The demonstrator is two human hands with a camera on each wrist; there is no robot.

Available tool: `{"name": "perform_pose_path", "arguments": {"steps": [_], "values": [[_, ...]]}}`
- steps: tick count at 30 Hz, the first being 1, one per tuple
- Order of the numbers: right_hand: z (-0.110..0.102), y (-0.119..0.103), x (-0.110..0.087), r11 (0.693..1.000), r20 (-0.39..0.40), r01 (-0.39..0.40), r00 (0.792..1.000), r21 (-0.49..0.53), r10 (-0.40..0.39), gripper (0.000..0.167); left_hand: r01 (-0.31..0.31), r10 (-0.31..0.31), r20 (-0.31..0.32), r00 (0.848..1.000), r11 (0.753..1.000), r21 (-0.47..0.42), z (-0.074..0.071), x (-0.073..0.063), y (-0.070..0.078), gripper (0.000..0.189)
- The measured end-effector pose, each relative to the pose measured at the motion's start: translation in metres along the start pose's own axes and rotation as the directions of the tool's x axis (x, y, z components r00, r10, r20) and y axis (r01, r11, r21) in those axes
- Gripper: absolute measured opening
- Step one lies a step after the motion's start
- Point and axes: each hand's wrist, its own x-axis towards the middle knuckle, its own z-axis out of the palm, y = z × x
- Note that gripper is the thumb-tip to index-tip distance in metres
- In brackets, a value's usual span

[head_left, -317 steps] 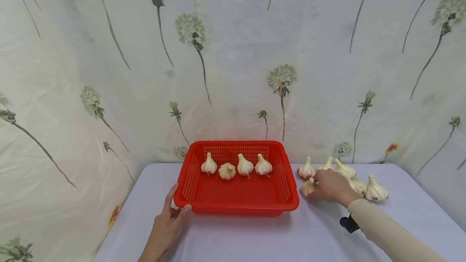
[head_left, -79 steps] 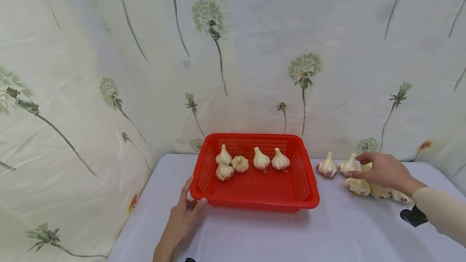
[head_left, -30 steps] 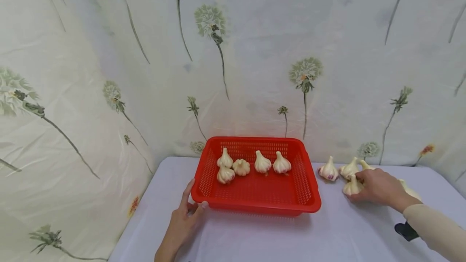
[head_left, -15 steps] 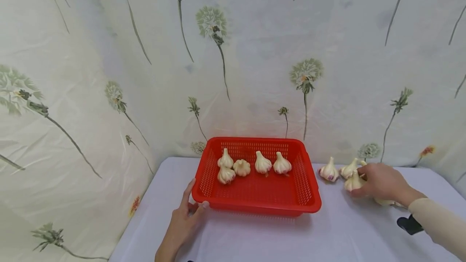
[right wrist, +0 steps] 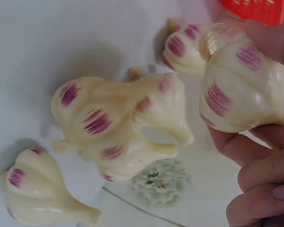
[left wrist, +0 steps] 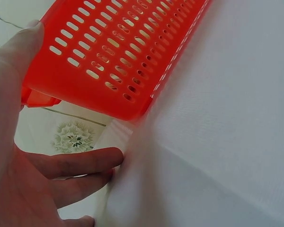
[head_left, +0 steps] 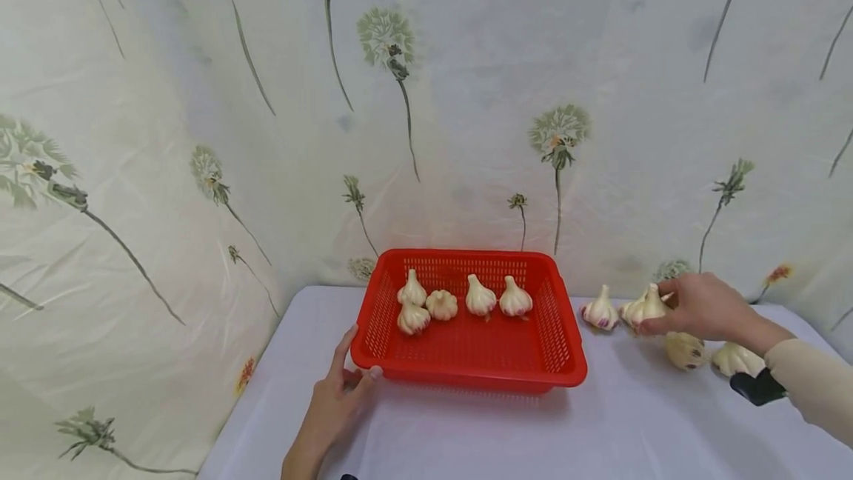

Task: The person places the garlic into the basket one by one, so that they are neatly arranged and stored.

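While R hand (head_left: 711,307) pinches one garlic bulb (right wrist: 244,90) betw. thumb & fingers, above table (head_left: 466,435) R of red basket (head_left: 466,377) (more loose bulbs (head_left: 685,351) nearby), L hand (head_left: 333,402), fingers approx. straight, touches basket's near-L corner; 5 bulbs (head_left: 480,298) sit inside.

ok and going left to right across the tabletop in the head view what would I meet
Left hand → red basket → upright garlic bulb beside the basket → held garlic bulb → right hand → cream sleeve. Bulbs behind or under the right hand are left out.
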Motion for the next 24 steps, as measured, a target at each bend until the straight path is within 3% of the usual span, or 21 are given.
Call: {"name": "perform_pose_path", "arguments": {"steps": [6,15,24], "values": [[-0.004,-0.013,0.007,1.000,-0.022,0.020,1.000,0.002,-0.020,0.068,-0.023,0.022,-0.016,1.000,1.000,-0.010,-0.001,-0.001,-0.001,0.077],[-0.012,-0.049,0.024,0.998,-0.037,0.035,0.999,0.051,-0.033,0.054,-0.050,0.049,-0.020,0.999,0.998,-0.024,-0.001,-0.001,0.001,0.075],[-0.013,-0.091,0.053,0.993,-0.060,0.095,0.994,0.066,-0.091,0.047,-0.007,0.007,-0.003,1.000,1.000,-0.025,-0.001,-0.001,0.002,0.075]]}}
